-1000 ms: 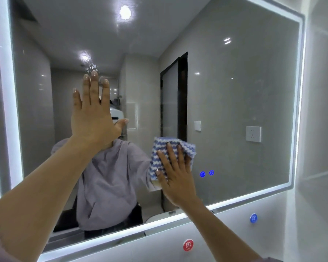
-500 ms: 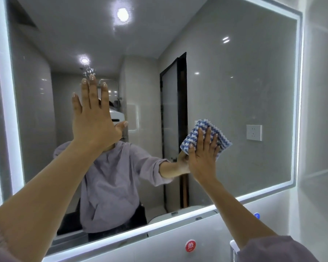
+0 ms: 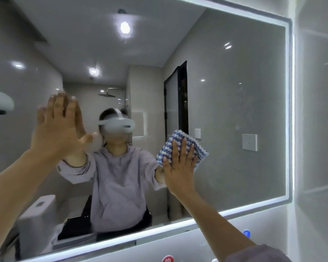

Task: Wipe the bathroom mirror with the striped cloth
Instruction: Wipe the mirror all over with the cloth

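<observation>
Striped cloth [image 3: 184, 146] lies pressed flat against the mirror [image 3: 235, 110] under the right hand [image 3: 179, 167], grip spread wide with fingers extended over it, in much the same central-right area as half a second ago. The left hand [image 3: 59, 125] remains flat on the glass, fingers open, holding nothing. A red round sticker [image 3: 168, 259] and a blue one [image 3: 246, 233] sit below the lit frame.

Right hand [image 3: 179, 167] flat, pressing striped cloth [image 3: 184, 146] on mirror [image 3: 244, 101]; left hand [image 3: 58, 127] splayed on glass.
</observation>
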`<action>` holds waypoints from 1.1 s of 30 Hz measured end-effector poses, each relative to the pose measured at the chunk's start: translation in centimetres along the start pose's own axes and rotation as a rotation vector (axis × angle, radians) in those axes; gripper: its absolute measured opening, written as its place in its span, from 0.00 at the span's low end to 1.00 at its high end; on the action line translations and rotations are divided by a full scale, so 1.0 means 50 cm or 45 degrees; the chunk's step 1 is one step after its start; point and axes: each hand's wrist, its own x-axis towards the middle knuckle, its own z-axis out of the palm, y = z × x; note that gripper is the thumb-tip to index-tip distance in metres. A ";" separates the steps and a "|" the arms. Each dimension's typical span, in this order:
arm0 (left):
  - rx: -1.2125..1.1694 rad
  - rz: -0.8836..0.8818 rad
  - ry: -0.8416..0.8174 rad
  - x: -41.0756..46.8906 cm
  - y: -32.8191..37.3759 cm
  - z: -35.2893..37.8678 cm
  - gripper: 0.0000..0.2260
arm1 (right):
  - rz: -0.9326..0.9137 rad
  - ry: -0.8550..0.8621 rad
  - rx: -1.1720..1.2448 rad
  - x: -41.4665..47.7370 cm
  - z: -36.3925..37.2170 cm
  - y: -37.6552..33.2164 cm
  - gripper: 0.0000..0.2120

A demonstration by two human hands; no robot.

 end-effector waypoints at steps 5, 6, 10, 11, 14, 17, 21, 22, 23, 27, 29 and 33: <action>0.128 -0.081 -0.065 -0.038 0.079 -0.022 0.43 | -0.241 -0.009 0.101 0.004 -0.014 0.053 0.30; 0.152 -0.061 -0.083 -0.050 0.106 -0.020 0.42 | -0.287 -0.025 0.116 0.007 -0.019 0.065 0.30; 0.151 -0.060 -0.113 -0.079 0.215 -0.008 0.41 | -0.464 0.022 0.134 0.030 -0.033 0.113 0.28; 0.117 -0.091 -0.136 -0.080 0.235 -0.004 0.41 | -0.506 0.044 0.130 0.036 -0.037 0.124 0.28; 0.052 -0.078 -0.132 -0.085 0.278 0.003 0.40 | -0.625 0.122 0.099 0.051 -0.040 0.150 0.27; 0.035 -0.054 -0.140 -0.082 0.307 -0.004 0.39 | -0.684 0.149 0.133 0.057 -0.037 0.163 0.27; -0.020 -0.022 -0.159 -0.073 0.336 -0.006 0.39 | -0.710 0.146 0.138 0.065 -0.042 0.173 0.26; -0.049 -0.008 -0.163 -0.072 0.343 -0.002 0.38 | -0.712 0.150 0.137 0.068 -0.045 0.178 0.27; -0.068 0.007 -0.175 -0.071 0.349 0.002 0.38 | -0.713 0.155 0.131 0.072 -0.048 0.183 0.27; -0.059 0.046 -0.164 -0.059 0.364 0.027 0.46 | -0.708 0.183 0.127 0.103 -0.060 0.205 0.27; -0.066 0.056 -0.105 -0.048 0.366 0.041 0.42 | -0.689 0.197 0.101 0.128 -0.069 0.216 0.26; -0.101 0.104 0.022 -0.016 0.367 0.055 0.37 | -0.625 0.230 0.043 0.186 -0.092 0.233 0.27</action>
